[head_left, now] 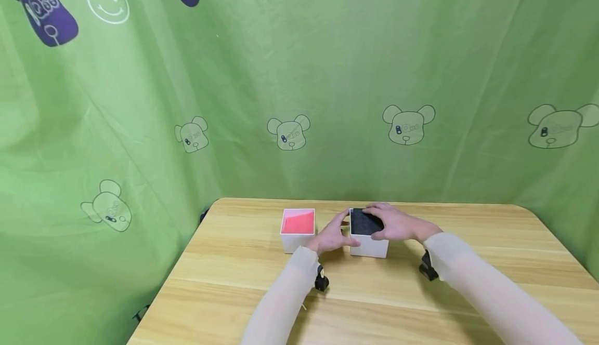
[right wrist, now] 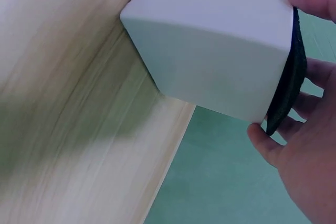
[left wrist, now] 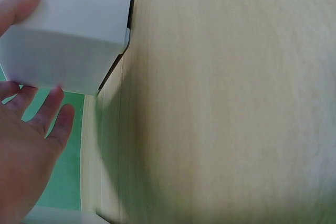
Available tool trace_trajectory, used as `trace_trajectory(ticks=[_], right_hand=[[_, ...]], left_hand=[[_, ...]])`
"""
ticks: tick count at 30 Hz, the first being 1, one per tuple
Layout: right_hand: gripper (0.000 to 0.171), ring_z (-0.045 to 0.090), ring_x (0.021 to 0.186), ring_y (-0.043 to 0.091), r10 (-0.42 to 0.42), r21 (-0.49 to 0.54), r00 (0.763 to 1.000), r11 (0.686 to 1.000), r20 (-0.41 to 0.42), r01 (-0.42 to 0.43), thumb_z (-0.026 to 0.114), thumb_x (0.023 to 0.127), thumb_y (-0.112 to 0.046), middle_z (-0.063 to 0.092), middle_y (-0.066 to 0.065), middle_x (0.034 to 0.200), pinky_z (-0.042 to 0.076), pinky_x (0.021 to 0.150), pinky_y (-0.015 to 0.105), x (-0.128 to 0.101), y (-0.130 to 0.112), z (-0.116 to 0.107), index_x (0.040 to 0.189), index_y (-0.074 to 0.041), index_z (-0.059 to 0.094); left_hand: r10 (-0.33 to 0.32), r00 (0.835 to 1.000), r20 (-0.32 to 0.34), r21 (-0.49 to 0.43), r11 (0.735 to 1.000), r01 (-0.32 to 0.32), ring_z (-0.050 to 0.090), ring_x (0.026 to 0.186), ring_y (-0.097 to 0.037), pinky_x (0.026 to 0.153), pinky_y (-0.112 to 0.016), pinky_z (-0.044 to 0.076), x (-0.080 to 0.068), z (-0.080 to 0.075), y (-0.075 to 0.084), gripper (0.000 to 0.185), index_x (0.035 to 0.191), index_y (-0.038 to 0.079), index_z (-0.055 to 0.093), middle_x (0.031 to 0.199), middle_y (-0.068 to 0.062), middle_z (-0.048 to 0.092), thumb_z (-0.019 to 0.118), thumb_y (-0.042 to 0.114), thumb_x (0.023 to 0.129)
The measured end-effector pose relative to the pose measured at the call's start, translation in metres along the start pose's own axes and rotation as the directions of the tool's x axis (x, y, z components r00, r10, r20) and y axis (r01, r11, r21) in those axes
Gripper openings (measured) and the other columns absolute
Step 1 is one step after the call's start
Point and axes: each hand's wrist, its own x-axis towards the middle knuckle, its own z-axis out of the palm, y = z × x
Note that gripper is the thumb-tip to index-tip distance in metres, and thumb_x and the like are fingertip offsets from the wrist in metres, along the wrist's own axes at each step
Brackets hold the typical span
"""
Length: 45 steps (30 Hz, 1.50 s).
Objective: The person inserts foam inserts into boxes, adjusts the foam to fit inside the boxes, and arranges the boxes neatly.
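Both hands meet at a white box with a black top (head_left: 367,230), which stands on the wooden table (head_left: 234,282) directly between them. The right hand (head_left: 398,224) lies over the box from its far and right side, its fingers spread across the black surface and the thumb down on the near white wall; in the right wrist view the box (right wrist: 220,51) sits just ahead of the palm (right wrist: 310,145), with one fingertip at its upper edge and the thumb under the dark pad (the pad bulges a little past the white wall there), so this hand clasps the box. The left hand (head_left: 333,237) comes at the box from its left, thumb tip touching the near corner and fingers reaching along the left wall; the left wrist view shows the box (left wrist: 68,30) above the hand (left wrist: 26,156), the thumb pressed on its white side and the other fingers straight and slightly apart, just beneath it. To the left of the left hand, just beside it, stands a second white box with a pink-red top (head_left: 298,228).
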Motion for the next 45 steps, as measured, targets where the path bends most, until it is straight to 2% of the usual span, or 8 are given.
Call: trace_trajectory(ticks=[7,18,24,32,37,45], right_hand=[[0.069,0.037,0.125,0.046,0.000,0.019,0.998,1.000,-0.065,0.001,0.066,0.085,-0.042,0.039,0.028,0.139,0.033,0.099,0.060,-0.001,0.003,0.009,0.136,0.002,0.047],[0.069,0.033,0.128,0.045,0.013,0.016,0.992,1.000,-0.127,-0.011,0.062,0.089,-0.043,0.034,0.028,0.142,0.035,0.100,0.057,-0.001,-0.001,0.021,0.136,0.005,0.044],[0.068,0.026,0.131,0.049,0.037,0.001,0.988,0.999,-0.151,-0.038,0.058,0.092,-0.042,0.034,0.031,0.141,0.028,0.103,0.061,-0.001,-0.008,0.028,0.135,0.008,0.044],[0.063,0.021,0.133,0.050,0.065,0.005,0.985,0.998,-0.160,-0.065,0.057,0.093,-0.036,0.034,0.031,0.141,0.018,0.106,0.063,0.002,-0.012,0.031,0.136,0.008,0.043],[0.062,0.019,0.135,0.048,0.082,0.003,0.985,0.997,-0.150,-0.083,0.055,0.094,-0.036,0.033,0.032,0.142,0.010,0.107,0.064,0.005,-0.012,0.033,0.136,0.008,0.042],[0.063,0.017,0.135,0.048,0.111,0.008,0.984,0.994,-0.138,-0.111,0.055,0.094,-0.037,0.031,0.031,0.143,0.007,0.107,0.064,0.006,-0.015,0.033,0.138,0.007,0.041]], left_hand=[[-0.002,1.000,0.000,0.004,1.000,0.002,0.043,0.125,-0.019,0.100,-0.034,0.041,0.000,0.000,0.000,0.104,0.152,0.014,0.019,0.150,0.000,0.029,0.084,0.021,0.071],[-0.018,1.000,-0.006,0.011,1.000,0.018,0.043,0.125,-0.016,0.099,-0.031,0.041,-0.002,0.001,0.001,0.104,0.152,0.019,0.018,0.151,0.002,0.028,0.083,0.022,0.071],[-0.026,1.000,-0.006,-0.009,1.000,0.026,0.042,0.125,-0.016,0.098,-0.030,0.041,-0.001,0.002,0.001,0.102,0.152,0.018,0.019,0.151,0.003,0.028,0.083,0.022,0.072],[-0.010,1.000,0.003,-0.023,1.000,0.010,0.042,0.126,-0.018,0.098,-0.031,0.042,-0.003,0.001,0.003,0.102,0.152,0.018,0.019,0.151,0.003,0.028,0.083,0.021,0.072],[0.007,1.000,0.011,-0.020,1.000,-0.007,0.041,0.126,-0.019,0.098,-0.032,0.042,-0.003,0.000,0.003,0.102,0.152,0.014,0.018,0.151,0.002,0.027,0.082,0.020,0.073],[-0.008,1.000,0.004,-0.011,1.000,0.008,0.042,0.126,-0.018,0.099,-0.032,0.040,-0.002,0.000,0.003,0.101,0.152,0.014,0.020,0.151,0.002,0.029,0.082,0.022,0.073]])
